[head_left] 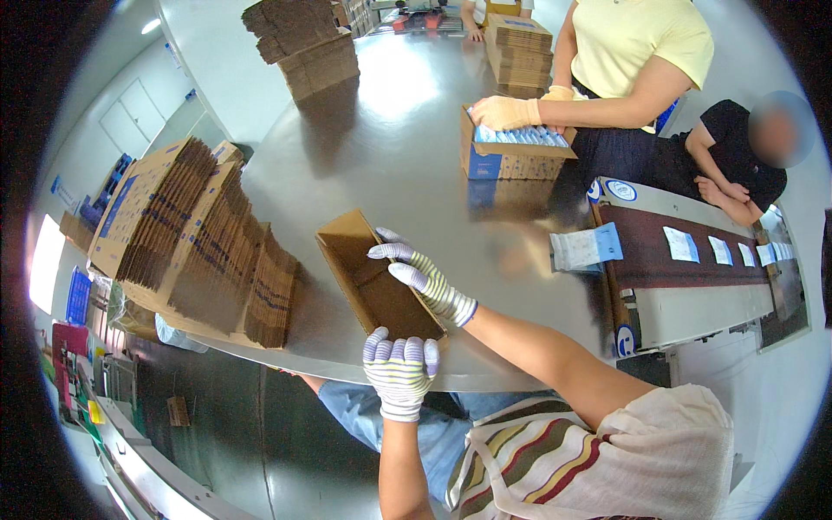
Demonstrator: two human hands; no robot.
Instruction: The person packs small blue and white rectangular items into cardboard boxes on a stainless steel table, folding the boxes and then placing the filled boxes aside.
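An open cardboard box point(368, 279), bare brown inside with nothing in it, rests tilted at the near edge of the steel table. My left hand point(400, 368), in a striped white glove with purple fingertips, is closed over the box's near end, fingers on the rim. From the right, my right hand point(433, 286), gloved alike, grips the box's right wall, its fingers reaching over the top edge. The box's underside and the parts beneath my palms are hidden.
Stacks of flattened cartons point(173, 230) line the table's left side; another carton stack point(303, 61) stands farther back. Across the steel table point(416, 165), a person's gloved hands point(511, 111) work on a box of packets point(520, 160). At right, a conveyor point(641, 227) carries packets beside a packet point(587, 248).
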